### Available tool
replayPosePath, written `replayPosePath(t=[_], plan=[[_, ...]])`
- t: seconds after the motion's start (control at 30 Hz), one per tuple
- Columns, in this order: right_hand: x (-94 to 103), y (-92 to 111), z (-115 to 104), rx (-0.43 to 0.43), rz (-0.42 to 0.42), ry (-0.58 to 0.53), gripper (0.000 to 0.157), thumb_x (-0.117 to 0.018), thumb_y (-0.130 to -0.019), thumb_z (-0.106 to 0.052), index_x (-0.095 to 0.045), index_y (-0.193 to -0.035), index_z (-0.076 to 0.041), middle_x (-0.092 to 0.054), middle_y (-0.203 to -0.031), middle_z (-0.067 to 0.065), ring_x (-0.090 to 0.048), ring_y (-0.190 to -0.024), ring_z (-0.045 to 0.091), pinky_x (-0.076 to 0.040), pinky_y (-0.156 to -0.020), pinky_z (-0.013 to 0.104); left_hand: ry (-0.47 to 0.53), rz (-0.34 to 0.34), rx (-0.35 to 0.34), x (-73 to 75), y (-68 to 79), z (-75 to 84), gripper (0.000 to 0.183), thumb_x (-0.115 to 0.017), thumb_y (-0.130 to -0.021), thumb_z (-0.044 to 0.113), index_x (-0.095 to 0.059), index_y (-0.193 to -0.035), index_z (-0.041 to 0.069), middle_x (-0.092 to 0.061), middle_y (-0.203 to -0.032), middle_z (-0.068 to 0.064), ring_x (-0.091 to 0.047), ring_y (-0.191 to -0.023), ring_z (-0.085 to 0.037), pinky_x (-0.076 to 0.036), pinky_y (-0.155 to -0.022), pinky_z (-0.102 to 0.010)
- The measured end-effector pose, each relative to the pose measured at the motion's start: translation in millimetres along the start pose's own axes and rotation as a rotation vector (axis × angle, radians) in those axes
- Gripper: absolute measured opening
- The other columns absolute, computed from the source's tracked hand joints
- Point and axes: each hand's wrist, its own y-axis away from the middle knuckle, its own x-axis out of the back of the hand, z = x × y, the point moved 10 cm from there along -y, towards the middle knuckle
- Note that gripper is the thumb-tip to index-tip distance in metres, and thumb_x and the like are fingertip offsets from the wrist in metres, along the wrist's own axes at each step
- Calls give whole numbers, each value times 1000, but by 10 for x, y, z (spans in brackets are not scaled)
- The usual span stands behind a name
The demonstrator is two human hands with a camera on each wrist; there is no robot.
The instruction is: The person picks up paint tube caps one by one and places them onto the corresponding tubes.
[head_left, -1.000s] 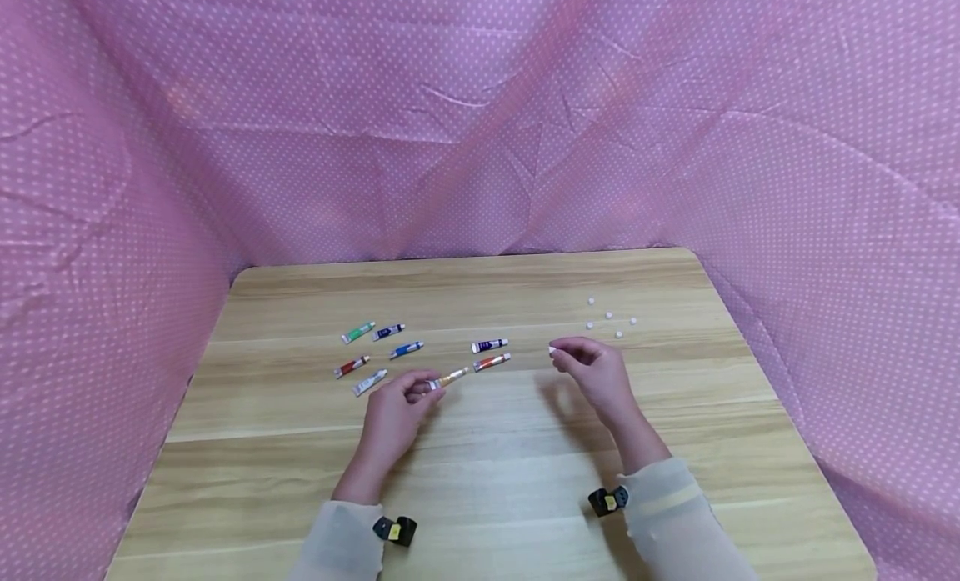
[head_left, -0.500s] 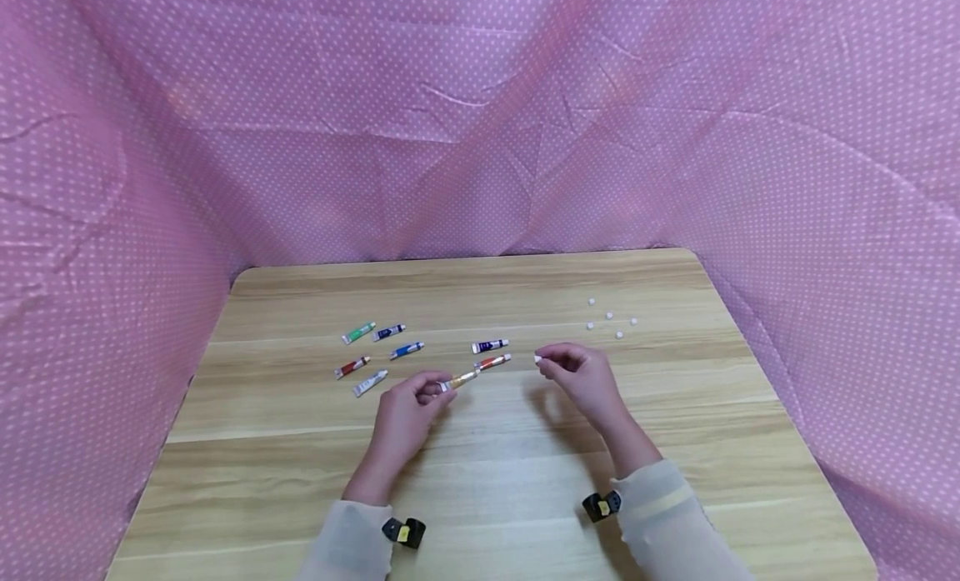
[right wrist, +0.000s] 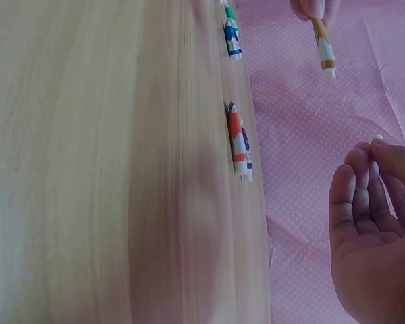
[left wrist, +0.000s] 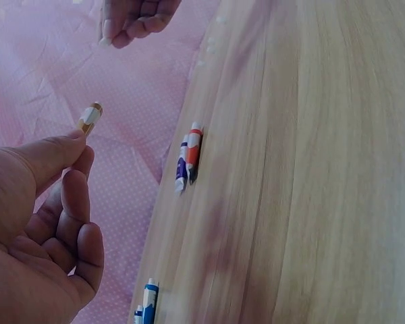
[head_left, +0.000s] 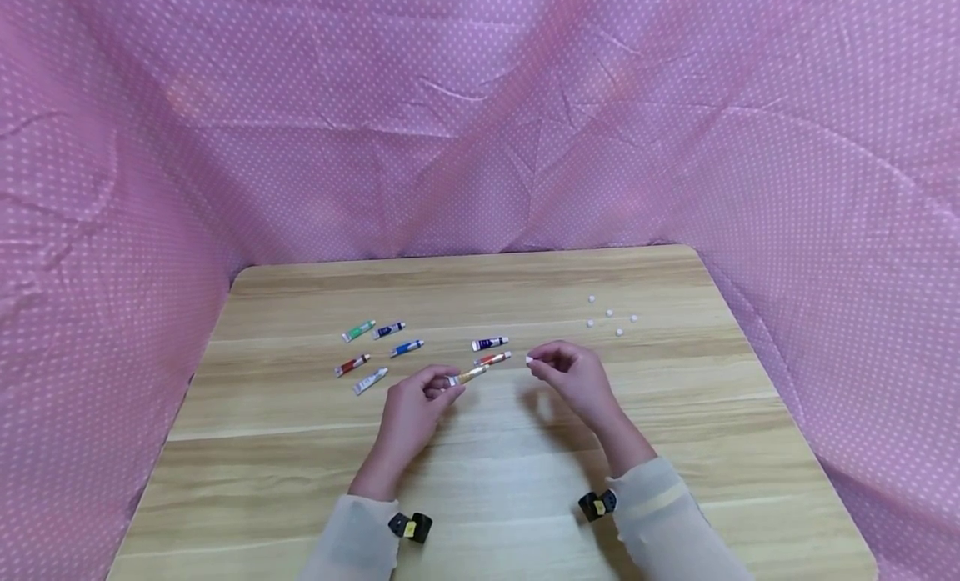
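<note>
Between thumb and fingertips, my left hand point(head_left: 415, 406) pinches the crimped end of a yellow-brown paint tube point(head_left: 471, 375), its nozzle pointing right. The tube is held above the table, and the right wrist view shows its white nozzle end. Facing it, my right hand point(head_left: 581, 383) pinches a small white cap point(head_left: 529, 360) at the fingertips. A gap separates cap and tube. Just behind the held tube, an orange-red paint tube point(head_left: 498, 358) and a purple paint tube point(head_left: 490, 343) lie side by side on the table.
On the left of the wooden table point(head_left: 480, 498) lie several tubes, among them a green tube point(head_left: 359, 331), a blue tube point(head_left: 407, 348), a red tube point(head_left: 352, 365) and a white tube point(head_left: 371, 381). Several white caps point(head_left: 609, 313) lie at the back right. Pink dotted cloth point(head_left: 480, 131) surrounds the table.
My left hand has carried the yellow-brown tube to the right. My right hand has brought the white cap leftward and slightly down, narrowing the gap. The tubes and caps on the table have stayed put.
</note>
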Motion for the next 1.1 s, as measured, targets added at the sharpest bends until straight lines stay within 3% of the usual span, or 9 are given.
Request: replayPosePath(t=[0.4, 0.9, 1.1], plan=[[-208, 29, -48, 2, -44, 27, 15, -82, -97, -14, -81, -111, -11, -80, -102, 8, -68, -86, 15, -56, -72, 22, 18, -46, -14, -92, 44, 106, 24, -84, -97, 24, -79, -120, 28, -77, -102, 7, -69, -91, -13, -61, -81, -28], [-353, 76, -50, 20, -78, 38, 13, -82, -97, -12, -81, -110, -11, -80, -100, 8, -67, -84, 15, -55, -71, 21, 27, -94, -40, -179, 80, 153, 23, -82, -98, 23, -79, -120, 30, -76, -100, 7, -67, -89, -13, -58, -74, -24], [-367, 86, -32, -3, -91, 48, 12, -81, -98, -15, -82, -110, -15, -81, -103, 5, -73, -89, 15, -60, -79, 26, 18, -103, -38, -192, 76, 142, 23, -82, -99, 24, -79, -120, 31, -76, -100, 8, -67, -88, -14, -58, -74, -24]])
